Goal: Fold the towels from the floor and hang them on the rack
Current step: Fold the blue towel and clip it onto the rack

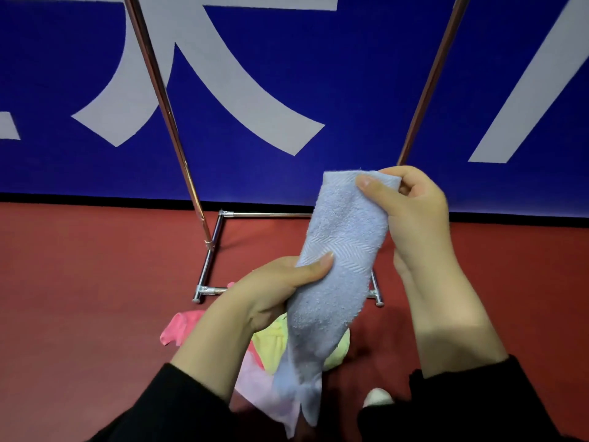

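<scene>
A light blue towel (334, 275) hangs lengthwise between my hands, folded into a narrow strip. My right hand (414, 212) pinches its top end, thumb in front and fingers curled behind. My left hand (280, 291) grips the strip near its middle, thumb pressed across the front. The lower end dangles free toward my sleeves. On the red floor below lie a pink towel (178, 327), a yellow towel (274, 342) and a pale pink towel (261, 387), partly hidden by my arms. The rack's chrome base (210, 266) and two slanting poles (159, 100) stand straight ahead.
A blue wall (287, 59) with large white characters rises behind the rack. Red floor (79, 298) stretches left and right of the base. A white shoe tip (377, 397) shows near my right sleeve.
</scene>
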`<state>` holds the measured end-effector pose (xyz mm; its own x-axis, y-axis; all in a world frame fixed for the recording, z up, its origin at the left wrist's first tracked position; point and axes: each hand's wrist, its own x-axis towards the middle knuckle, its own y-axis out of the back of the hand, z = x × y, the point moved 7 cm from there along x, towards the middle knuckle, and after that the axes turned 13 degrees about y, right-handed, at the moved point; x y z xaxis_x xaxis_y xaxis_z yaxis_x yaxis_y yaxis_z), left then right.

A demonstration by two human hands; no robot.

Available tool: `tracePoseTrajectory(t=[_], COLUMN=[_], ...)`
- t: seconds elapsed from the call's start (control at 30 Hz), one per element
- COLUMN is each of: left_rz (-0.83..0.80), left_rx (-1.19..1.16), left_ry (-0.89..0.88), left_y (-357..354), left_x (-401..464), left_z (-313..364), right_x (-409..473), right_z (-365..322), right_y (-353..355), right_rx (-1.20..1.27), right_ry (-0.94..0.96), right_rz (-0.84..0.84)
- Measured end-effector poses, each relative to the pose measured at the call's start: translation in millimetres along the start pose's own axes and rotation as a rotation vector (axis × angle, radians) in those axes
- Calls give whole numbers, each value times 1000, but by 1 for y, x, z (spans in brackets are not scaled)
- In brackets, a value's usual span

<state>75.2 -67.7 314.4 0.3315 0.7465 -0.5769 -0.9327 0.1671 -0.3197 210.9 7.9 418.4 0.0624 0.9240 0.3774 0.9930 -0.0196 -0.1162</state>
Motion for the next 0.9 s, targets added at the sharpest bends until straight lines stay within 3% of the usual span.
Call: tracePoseTrajectory(t=[0.17, 0.3, 0.37, 0.47, 0.67, 0.9], left_rz=[-4, 27, 50, 85, 135, 199], left_rx=[-89, -217, -253, -346, -452, -405], left_ry=[22, 57, 40, -42, -219, -326], left_y=[2, 3, 8, 18, 44, 54], left_x=[8, 13, 16, 18, 7, -11], left_z=[1, 1, 4, 13, 33, 47], right_x=[9, -6, -14, -24, -27, -40], right_z=[42, 96, 115, 133, 120, 103], right_y=[19, 25, 18, 2, -41, -54], right_rx=[-15, 64, 49, 35, 79, 83], right_ry=[-114, -403, -598, -784, -589, -481], right_rz=[73, 117, 52, -189, -587, -729])
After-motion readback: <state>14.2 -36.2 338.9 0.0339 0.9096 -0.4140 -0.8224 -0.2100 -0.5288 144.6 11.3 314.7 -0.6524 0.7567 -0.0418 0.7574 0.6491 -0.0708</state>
